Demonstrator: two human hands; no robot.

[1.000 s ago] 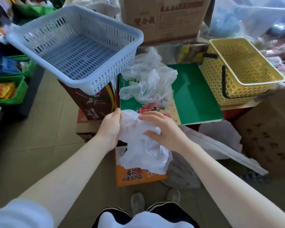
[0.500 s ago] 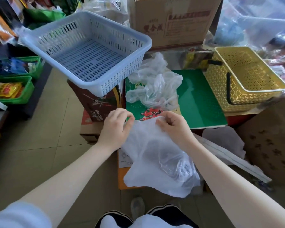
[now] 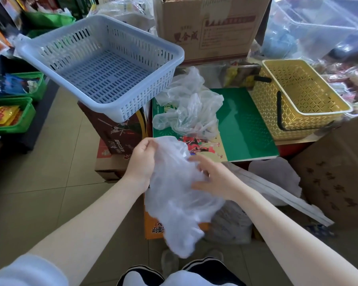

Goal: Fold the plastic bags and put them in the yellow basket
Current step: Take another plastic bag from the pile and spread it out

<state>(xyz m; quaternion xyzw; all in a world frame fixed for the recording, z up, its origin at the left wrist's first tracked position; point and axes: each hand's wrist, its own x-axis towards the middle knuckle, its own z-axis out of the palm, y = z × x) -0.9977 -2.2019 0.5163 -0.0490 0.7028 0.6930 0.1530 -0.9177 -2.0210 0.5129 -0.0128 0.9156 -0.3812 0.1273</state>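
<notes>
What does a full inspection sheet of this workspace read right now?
Surface: glossy green board laid over stacked boxes.
Job's things: translucent plastic bag, unfolded, held between the hands; crumpled pile of clear plastic bags on the board; yellow lattice basket, no bags in it.
Clutter: pale blue slotted basket, tilted on a brown carton; cardboard box behind.
Hands: left hand pinches the bag's top edge; right hand lies against its side, fingers spread.
Cables: nothing seen.
Surroundings: green snack crates, tiled floor.
</notes>
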